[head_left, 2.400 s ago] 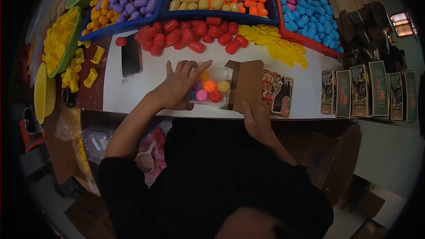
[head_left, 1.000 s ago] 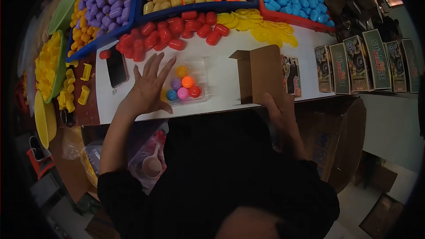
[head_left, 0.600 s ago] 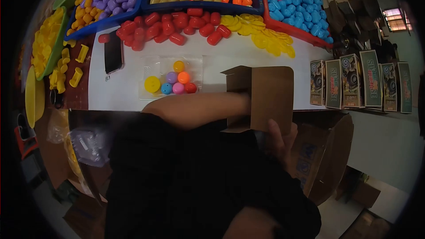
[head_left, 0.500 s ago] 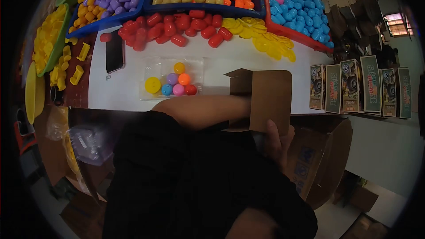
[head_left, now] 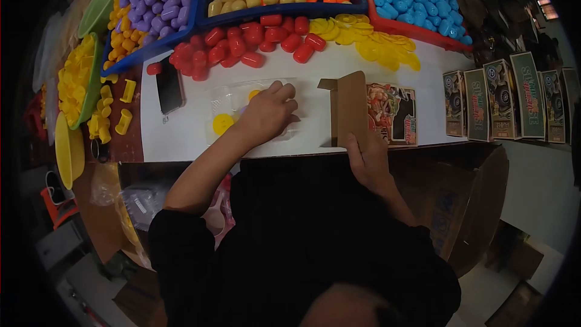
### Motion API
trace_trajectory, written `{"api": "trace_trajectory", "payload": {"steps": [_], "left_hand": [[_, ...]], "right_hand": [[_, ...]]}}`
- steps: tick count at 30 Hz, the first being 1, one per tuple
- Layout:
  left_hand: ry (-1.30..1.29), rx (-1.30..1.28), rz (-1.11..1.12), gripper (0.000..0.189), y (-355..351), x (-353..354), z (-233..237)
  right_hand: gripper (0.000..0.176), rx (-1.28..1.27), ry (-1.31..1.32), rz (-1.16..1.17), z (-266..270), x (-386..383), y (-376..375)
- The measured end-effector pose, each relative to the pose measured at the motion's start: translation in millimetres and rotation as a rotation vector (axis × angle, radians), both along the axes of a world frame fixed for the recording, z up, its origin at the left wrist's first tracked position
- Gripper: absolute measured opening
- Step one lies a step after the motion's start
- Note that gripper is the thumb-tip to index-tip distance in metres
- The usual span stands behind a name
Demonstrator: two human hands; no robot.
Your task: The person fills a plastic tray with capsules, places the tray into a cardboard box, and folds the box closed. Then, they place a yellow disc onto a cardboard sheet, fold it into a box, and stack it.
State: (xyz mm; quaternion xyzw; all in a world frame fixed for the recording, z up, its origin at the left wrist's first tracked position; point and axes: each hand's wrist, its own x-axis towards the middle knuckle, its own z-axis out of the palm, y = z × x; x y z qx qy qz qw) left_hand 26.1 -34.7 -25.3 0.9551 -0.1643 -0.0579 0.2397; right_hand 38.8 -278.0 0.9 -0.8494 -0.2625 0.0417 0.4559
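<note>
My left hand [head_left: 271, 112] is over the right part of a clear plastic tray [head_left: 216, 98], its fingers bent inward. What lies under the fingers is hidden. A round yellow piece [head_left: 223, 124] shows in the tray left of the hand, with another yellow ball [head_left: 253, 94] partly covered above it. With thumb in front and fingers behind, my right hand [head_left: 368, 158] grips the lower edge of an open brown cardboard box [head_left: 351, 109]. A colourful printed panel [head_left: 393, 115] shows just right of the box's brown flap.
Red capsules [head_left: 242, 39] and yellow discs [head_left: 378, 45] lie loose along the back. Behind are a blue bin [head_left: 281, 11] and a red bin [head_left: 417, 37] of capsules. Printed boxes [head_left: 499, 97] stand at right. A phone [head_left: 170, 88] and yellow parts [head_left: 124, 121] lie left.
My left hand has come out of the cardboard box and moved left over the tray, hiding most of the balls. The box has turned, bringing the printed panel into view. The camera view has shifted.
</note>
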Motion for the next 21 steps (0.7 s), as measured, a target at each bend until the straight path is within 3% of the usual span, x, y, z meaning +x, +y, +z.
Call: {"api": "trace_trajectory", "payload": {"steps": [2, 4, 5, 8, 12, 17, 21], "left_hand": [[-0.044, 0.092, -0.043, 0.049, 7.4, -4.9, 0.7], [-0.223, -0.048, -0.015, 0.079, 17.9, -12.5, 21.5], [-0.223, -0.051, -0.012, 0.079, 24.4, -18.4, 28.4], [0.138, 0.355, 0.116, 0.127, 44.2, -36.4, 33.3], [0.215, 0.358, 0.142, 0.121, 51.8, -39.3, 31.2], [0.081, 0.112, 0.095, 0.117, 58.4, -42.8, 30.8], [0.070, 0.116, 0.059, 0.116, 45.8, -35.9, 30.3]], "right_hand": [[0.012, -0.023, 0.028, -0.011, -3.5, 2.0, 7.3], [0.012, -0.049, 0.061, -0.023, -3.9, 1.6, 14.7], [0.012, 0.004, 0.150, 0.024, -1.8, 1.5, 20.7], [0.013, 0.045, 0.219, 0.119, -2.5, -4.0, 34.0], [0.014, 0.028, 0.272, 0.166, 1.5, -7.3, 39.9], [0.014, 0.027, 0.252, 0.129, 0.5, -9.1, 38.7], [0.014, 0.040, 0.253, 0.128, 7.1, -8.9, 43.6]]}}
